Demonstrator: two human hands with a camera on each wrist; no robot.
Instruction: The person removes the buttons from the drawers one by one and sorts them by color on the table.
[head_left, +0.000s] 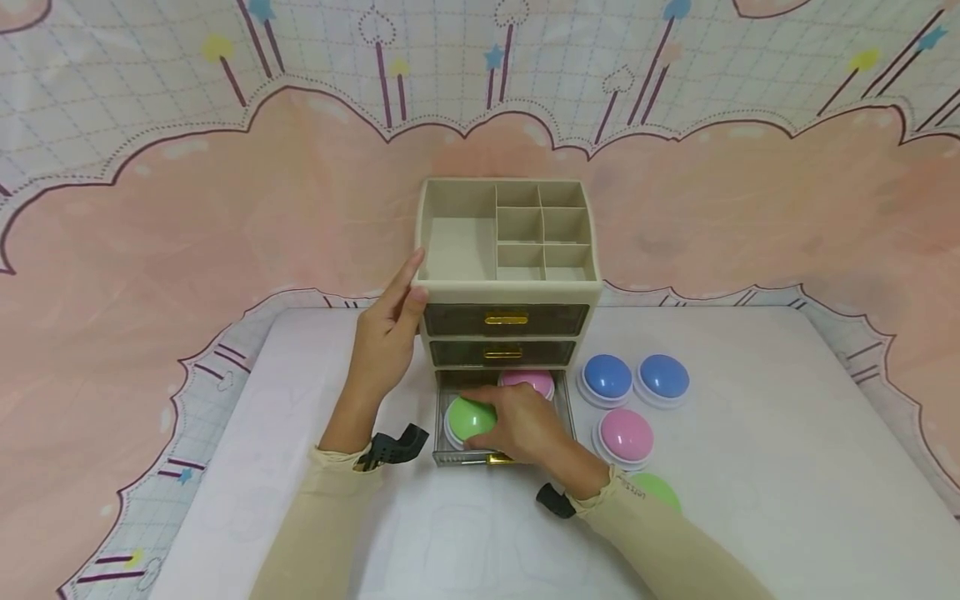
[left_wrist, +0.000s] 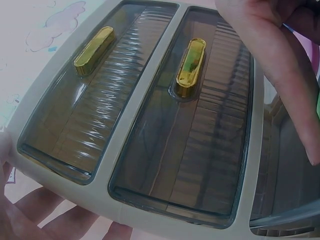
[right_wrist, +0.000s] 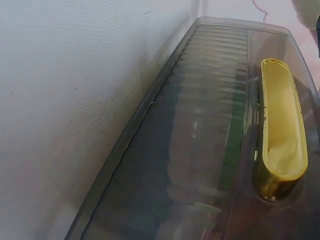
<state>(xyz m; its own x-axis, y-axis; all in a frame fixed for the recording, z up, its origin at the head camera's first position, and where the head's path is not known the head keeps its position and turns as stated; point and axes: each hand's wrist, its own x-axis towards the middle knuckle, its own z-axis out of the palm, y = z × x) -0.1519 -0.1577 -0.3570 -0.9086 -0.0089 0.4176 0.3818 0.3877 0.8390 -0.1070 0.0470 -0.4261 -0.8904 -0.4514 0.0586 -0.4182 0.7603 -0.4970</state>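
Observation:
A cream drawer organizer (head_left: 510,287) stands at the middle, its lowest drawer (head_left: 459,457) pulled out. My left hand (head_left: 384,342) holds the organizer's left side, thumb at the front corner and fingers along the side wall. Inside the drawer, my right hand (head_left: 525,421) grips a green dome-topped round piece (head_left: 471,418) with a white base, fingers over its far edge and thumb at the near edge. Behind that hand, a pink dome-topped piece (head_left: 528,382) sits in the drawer, partly hidden. The right wrist view shows the drawer's clear front with its gold handle (right_wrist: 284,120).
Right of the organizer, two blue domed pieces (head_left: 607,377) and a pink one (head_left: 627,435) lie on the white table (head_left: 780,433). Another green one (head_left: 658,490) is partly covered by the right sleeve. Two upper drawers (head_left: 507,320) are closed; compartments (head_left: 519,225) divide the top.

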